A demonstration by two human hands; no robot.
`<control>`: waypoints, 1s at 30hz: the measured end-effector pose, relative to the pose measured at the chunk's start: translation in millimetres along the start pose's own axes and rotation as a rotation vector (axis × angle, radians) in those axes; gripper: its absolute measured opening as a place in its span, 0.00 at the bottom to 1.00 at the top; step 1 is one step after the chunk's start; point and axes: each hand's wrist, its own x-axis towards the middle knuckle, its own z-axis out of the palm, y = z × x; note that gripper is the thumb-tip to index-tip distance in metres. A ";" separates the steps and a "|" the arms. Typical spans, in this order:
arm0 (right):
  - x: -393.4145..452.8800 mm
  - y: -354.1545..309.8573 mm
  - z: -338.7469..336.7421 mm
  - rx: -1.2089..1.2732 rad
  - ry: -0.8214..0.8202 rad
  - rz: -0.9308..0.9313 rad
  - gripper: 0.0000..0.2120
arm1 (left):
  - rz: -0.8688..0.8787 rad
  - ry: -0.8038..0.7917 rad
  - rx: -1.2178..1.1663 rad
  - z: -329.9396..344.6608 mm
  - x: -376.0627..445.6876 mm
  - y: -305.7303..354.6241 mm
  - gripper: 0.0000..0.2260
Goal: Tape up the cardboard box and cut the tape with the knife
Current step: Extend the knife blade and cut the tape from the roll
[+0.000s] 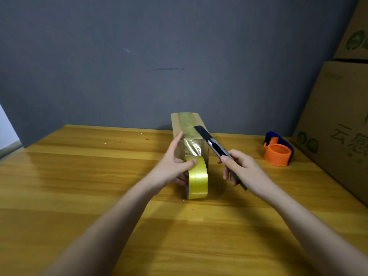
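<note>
Your left hand [172, 166] grips the glossy yellow tape roll [197, 178], standing on edge on the wooden table [79, 176] just near of the cardboard box [176, 128]. Your right hand [242, 169] is closed around the slim black knife [214, 143], tip over the box top. Keep the shiny strip [192, 147] taut between roll and box, then slice across it, away from your left fingers.
</note>
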 end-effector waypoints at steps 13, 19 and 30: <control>9.0 -20.3 -31.3 -1.386 0.053 -0.623 0.16 | 0.031 -0.003 0.019 -1.0 -0.9 -1.9 0.39; 11.1 -21.5 -32.0 -1.389 0.014 -0.655 0.17 | 0.059 0.024 0.014 1.6 -1.8 -4.3 0.39; 14.7 -17.6 -32.3 -1.369 -0.006 -0.584 0.25 | 0.044 0.020 0.015 2.5 -1.5 -4.7 0.41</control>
